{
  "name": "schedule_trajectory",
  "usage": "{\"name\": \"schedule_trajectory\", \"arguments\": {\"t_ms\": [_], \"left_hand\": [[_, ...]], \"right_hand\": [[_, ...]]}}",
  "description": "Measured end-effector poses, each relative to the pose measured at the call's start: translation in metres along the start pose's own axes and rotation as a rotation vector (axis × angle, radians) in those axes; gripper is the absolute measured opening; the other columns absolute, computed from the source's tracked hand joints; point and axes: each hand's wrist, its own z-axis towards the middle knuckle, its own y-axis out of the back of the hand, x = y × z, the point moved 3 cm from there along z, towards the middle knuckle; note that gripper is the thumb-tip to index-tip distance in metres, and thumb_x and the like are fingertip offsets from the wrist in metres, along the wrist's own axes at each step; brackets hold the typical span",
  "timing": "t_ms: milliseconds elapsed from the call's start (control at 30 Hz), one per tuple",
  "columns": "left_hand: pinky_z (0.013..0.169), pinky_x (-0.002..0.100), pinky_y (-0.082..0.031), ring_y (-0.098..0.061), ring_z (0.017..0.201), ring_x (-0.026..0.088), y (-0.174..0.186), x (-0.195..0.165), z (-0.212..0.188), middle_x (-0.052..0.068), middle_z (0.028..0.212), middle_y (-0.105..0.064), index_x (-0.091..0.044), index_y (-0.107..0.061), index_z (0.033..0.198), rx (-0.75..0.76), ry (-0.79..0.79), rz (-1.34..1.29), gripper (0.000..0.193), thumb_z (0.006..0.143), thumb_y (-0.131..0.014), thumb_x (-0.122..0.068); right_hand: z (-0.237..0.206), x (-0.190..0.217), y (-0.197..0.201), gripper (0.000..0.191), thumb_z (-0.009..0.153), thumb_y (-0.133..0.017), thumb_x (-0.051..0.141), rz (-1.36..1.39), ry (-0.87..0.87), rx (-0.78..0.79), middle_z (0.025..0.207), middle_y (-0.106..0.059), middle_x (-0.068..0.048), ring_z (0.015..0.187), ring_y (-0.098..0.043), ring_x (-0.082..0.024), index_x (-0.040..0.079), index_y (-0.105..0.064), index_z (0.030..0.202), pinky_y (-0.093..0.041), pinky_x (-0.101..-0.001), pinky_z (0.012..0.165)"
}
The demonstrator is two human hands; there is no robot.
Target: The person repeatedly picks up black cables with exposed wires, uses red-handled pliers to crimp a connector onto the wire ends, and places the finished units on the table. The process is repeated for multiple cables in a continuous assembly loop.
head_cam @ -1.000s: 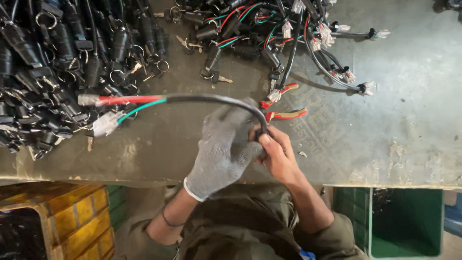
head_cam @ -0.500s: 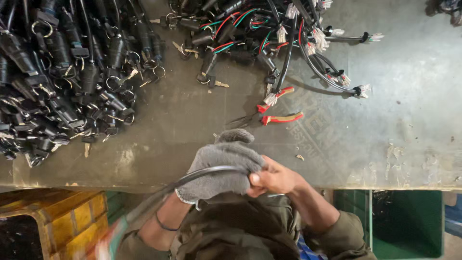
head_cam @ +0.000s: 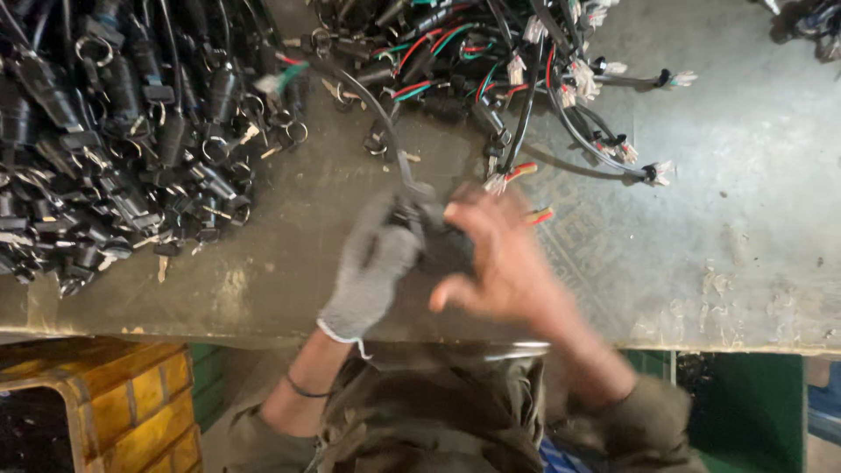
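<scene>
step: handling black cable point(head_cam: 385, 114) | L hand point(head_cam: 377, 263) (grey glove) fingers clamped on it | R hand point(head_cam: 499, 254) blurred, fingers spread apart | next: needs steady grip, clear of harness pile point(head_cam: 123, 149)

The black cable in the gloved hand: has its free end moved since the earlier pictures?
Yes. The black cable now runs up from the gloved left hand toward the wire pile, no longer hanging off the table edge.

No packages, signs or screens show. Small white tags point(head_cam: 580, 77) sit on the wire bundle point(head_cam: 491, 61) at the bench's far side.
</scene>
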Motion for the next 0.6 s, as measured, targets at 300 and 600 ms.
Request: {"name": "schedule_trajectory", "arguments": {"t_ms": [300,600], "left_hand": [[0.077,0.020,-0.043,-0.049,0.087,0.004,0.000,-0.010,-0.030,0.002,0.114,-0.064,-0.001,-0.059,0.131,0.064,0.107,-0.115,0.029,0.106,-0.059,-0.015],[0.073,0.020,-0.045,-0.050,0.085,0.005,-0.035,-0.032,-0.043,-0.001,0.104,-0.061,-0.001,-0.053,0.143,0.035,0.147,-0.101,0.041,0.112,-0.047,-0.027]], "right_hand": [[-0.014,-0.055,0.027,0.037,0.097,-0.070,0.046,-0.302,-0.390,0.053,0.097,-0.064,-0.007,0.090,-0.061,-0.028,0.012,-0.067,0.112,-0.038,-0.0545,0.090],[0.000,0.014,0.025,0.042,0.071,-0.072,0.011,0.213,-0.255,0.037,0.097,-0.068,-0.012,0.092,-0.067,-0.031,0.005,-0.064,0.112,-0.051,-0.0376,0.082]]}}
